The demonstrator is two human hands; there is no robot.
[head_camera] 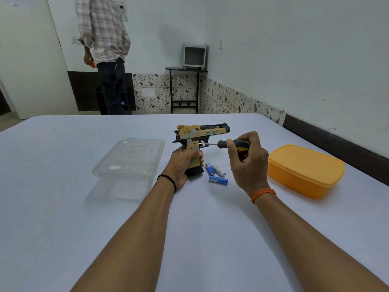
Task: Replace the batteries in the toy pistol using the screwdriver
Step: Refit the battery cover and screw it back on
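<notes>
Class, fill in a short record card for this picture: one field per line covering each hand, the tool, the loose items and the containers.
Left hand: grips yellow-and-black toy pistol by its handle, upright
Right hand: holds black-and-yellow screwdriver
Tool tip: at a screw on the pistol's side
Loose items: three blue-and-white batteries on white table
Containers: clear plastic box, left; orange lidded box, right

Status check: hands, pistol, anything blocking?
Left hand grips toy pistol upright by its grip. Right hand holds screwdriver, tip at the grip screw. Three batteries loose beside it, nothing blocking.
</notes>
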